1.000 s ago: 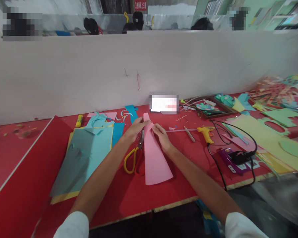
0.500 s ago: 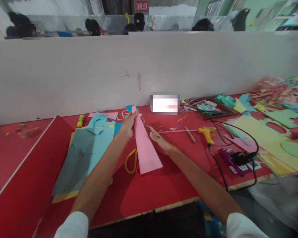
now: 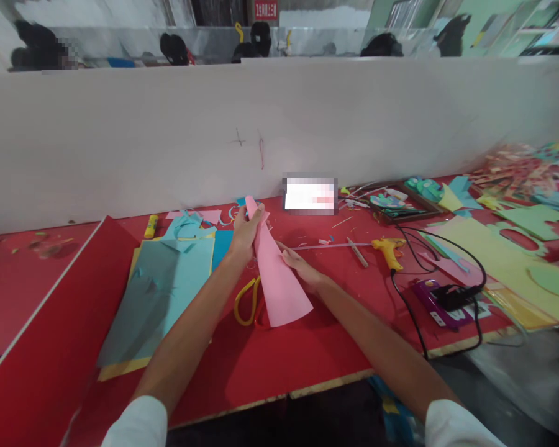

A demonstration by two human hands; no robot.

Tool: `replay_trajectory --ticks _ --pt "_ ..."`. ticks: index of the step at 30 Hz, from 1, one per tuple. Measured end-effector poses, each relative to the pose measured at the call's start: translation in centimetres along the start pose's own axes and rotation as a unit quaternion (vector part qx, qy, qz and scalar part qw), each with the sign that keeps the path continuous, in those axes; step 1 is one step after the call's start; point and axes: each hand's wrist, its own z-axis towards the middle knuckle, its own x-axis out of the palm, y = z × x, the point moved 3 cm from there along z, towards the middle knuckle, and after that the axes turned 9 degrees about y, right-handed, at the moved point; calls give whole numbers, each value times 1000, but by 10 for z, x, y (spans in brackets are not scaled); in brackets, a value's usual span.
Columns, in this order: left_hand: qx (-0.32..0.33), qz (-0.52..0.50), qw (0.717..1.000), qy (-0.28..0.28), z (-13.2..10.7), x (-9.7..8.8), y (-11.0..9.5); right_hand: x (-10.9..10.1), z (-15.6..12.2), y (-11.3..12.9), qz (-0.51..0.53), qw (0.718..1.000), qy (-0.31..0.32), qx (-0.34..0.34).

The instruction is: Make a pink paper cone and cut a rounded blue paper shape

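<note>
A sheet of pink paper, rolled into a narrow cone shape, stands tilted over the red table, its wide end toward me. My left hand is closed around its narrow upper part. At its right edge, my right hand grips the paper, with the thumb on the near side and the other fingers partly hidden behind. Scissors with yellow and red handles lie just left of the cone, partly covered by it.
Blue and yellow sheets lie at left beside a red board and a glue stick. To the right are a utility knife, a yellow glue gun with its cord, and a purple power box. A lit screen leans against the white partition.
The pink paper has shifted slightly right and its wide end has become more rounded. My right hand has come onto its edge. More of the scissors shows.
</note>
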Motion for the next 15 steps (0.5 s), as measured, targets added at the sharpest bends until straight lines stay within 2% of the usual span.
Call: replay_trajectory --ticks 5,11,15 --pt "-19 -5 1000 23 -2 5 4 2 2 6 -15 1000 -22 5" --pt "2 24 999 34 -4 7 4 0 3 5 -13 999 -41 5" --pt "11 54 996 66 -8 14 6 -6 4 -3 -11 996 -89 -18"
